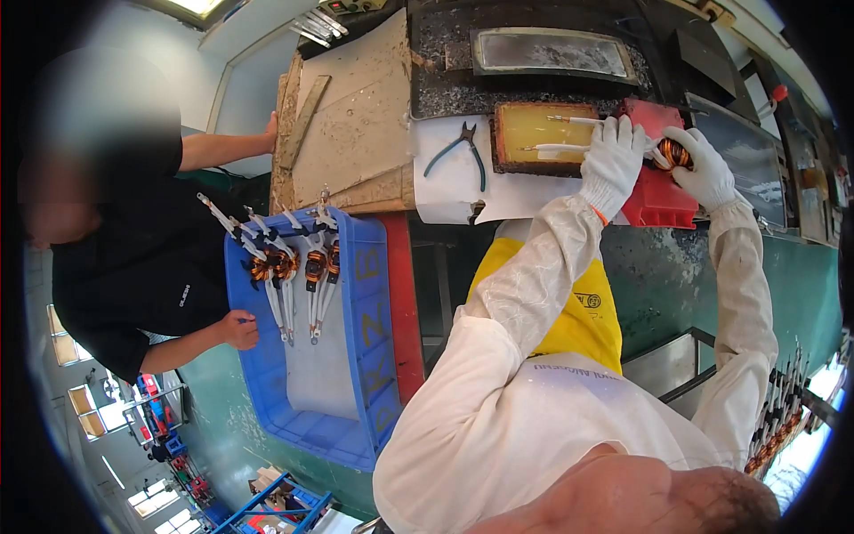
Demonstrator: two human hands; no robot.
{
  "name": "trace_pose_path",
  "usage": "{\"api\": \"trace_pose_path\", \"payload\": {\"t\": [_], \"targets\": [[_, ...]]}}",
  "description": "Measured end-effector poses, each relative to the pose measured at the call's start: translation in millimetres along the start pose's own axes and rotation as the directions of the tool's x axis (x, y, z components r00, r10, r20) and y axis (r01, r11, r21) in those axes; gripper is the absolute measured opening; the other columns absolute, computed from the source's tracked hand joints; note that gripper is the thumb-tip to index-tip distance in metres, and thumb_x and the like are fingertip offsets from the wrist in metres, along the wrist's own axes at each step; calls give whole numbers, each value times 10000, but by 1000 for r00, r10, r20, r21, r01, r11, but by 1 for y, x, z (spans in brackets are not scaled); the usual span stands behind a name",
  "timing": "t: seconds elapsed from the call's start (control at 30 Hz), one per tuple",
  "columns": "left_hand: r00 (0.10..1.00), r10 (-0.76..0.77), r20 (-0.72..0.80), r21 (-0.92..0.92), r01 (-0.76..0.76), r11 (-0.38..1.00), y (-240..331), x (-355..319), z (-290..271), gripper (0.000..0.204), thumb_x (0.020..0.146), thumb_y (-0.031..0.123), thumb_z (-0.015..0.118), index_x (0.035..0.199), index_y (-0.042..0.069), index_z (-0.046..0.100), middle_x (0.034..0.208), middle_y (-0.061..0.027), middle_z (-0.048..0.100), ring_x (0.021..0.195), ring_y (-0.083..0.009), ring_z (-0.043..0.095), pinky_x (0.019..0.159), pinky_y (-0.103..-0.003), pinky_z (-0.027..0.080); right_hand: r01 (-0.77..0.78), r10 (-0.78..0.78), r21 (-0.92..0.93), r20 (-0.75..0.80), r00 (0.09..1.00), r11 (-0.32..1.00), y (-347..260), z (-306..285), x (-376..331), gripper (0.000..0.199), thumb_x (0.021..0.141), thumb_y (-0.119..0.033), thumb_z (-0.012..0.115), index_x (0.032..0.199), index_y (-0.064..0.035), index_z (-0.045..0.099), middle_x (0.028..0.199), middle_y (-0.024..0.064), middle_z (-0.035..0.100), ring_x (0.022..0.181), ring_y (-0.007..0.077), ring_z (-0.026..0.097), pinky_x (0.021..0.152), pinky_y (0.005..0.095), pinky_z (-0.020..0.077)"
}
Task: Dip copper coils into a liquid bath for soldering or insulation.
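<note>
My right hand [707, 169], in a white knitted glove, is closed round a copper-wire coil [673, 154] at the right of the bench. Two white-sleeved leads [560, 149] run left from the coil, and their metal ends lie over a shallow tray [525, 133] with a yellow surface and dark brown rim. Across these leads lies my gloved left hand [614, 158], closed on them; its palm side is hidden. Beneath the coil and both hands sits a red plastic bin or holder [660, 209]. Green-handled cutting pliers [464, 151] rest on white paper left of the tray.
A blue crate [356, 329] at left holds several similar coils [316, 264]. Beside it a person in black [133, 267] has one hand at the worn board [356, 116]. Behind the tray stands a metal-framed plate [551, 53] on a dark, crusted surface. More coils hang at lower right.
</note>
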State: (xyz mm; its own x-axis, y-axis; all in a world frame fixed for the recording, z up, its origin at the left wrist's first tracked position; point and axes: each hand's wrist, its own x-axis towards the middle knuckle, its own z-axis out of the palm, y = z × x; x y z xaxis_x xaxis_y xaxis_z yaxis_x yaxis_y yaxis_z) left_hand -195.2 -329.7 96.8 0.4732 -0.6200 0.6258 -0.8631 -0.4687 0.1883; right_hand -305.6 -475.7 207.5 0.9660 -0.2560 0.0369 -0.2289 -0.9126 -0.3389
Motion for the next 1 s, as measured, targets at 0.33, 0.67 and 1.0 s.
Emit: {"api": "trace_pose_path", "payload": {"t": [0.33,0.67,1.0], "targets": [[1000,12,10,-119,-11,993,-9,-3,3,366,863,177,557,1212,68,566,1225,-132,570,1159,-315,549,1008,-431,451,-20,20,-33,-21,1000,999,-5,4,-1,547,750,-59,628,1275,-192,549,1107,123,583,1048,383,601,863,429,506],[1000,23,-9,-133,-24,991,-10,-3,4,368,864,176,551,1218,77,563,1238,-134,564,1158,-316,546,1012,-424,450,-28,27,-40,-21,999,999,-4,4,0,535,754,-65,628,1268,-194,553,1122,123,588,1048,383,605,860,437,508],[1000,30,-6,-163,-31,986,-10,-1,0,369,834,161,564,1194,78,572,1177,-125,569,1103,-307,564,970,-413,472,-53,52,-50,-20,998,997,-4,4,1,535,753,-65,631,1265,-197,554,1118,122,591,1041,383,608,858,437,510]]}}
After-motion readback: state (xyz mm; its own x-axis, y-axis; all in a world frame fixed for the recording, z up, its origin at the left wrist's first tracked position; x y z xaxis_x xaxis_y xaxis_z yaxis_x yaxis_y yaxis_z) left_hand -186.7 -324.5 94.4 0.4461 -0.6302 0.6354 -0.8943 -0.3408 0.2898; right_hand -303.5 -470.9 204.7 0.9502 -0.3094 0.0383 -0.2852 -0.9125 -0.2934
